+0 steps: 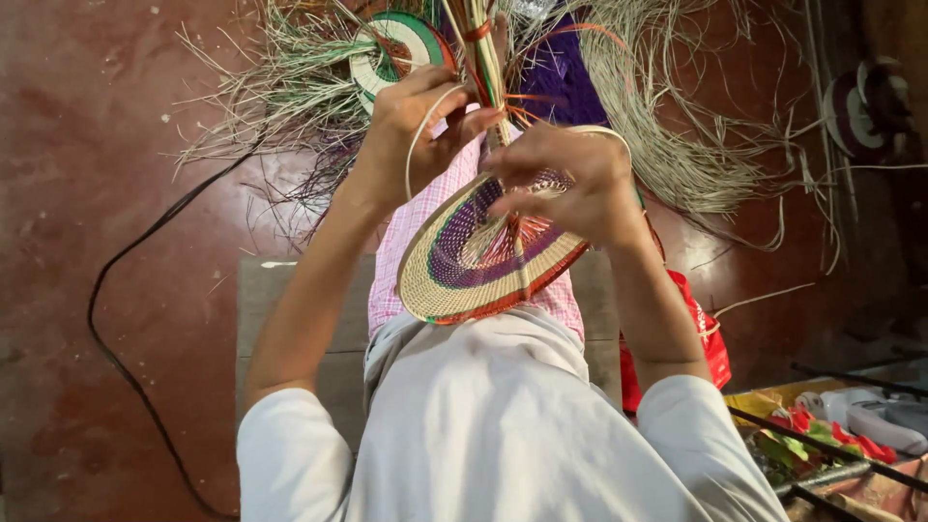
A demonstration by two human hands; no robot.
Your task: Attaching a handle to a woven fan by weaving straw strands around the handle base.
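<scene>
Weaving fills the middle of the view: a half-round woven fan of cream, purple, green and red-orange straw bands is held up over the person's lap, its flat face turned toward the camera. The right hand is curled over the fan's upper right edge, fingers bent and closed on the rim where the unfinished straw spokes fan out. The left hand sits just above and to the left, fingers pinched shut around a thin pale straw strand that loops down beside the wrist, and it touches the upright bundle of loose straw stalks rising from the fan's centre. Beyond the hands, a heap of loose dry straw spreads over the dark red floor, with a second round woven piece in green, cream and red lying in it. A black cable curves across the floor on the left. A red plastic bag lies beside the right forearm.
</scene>
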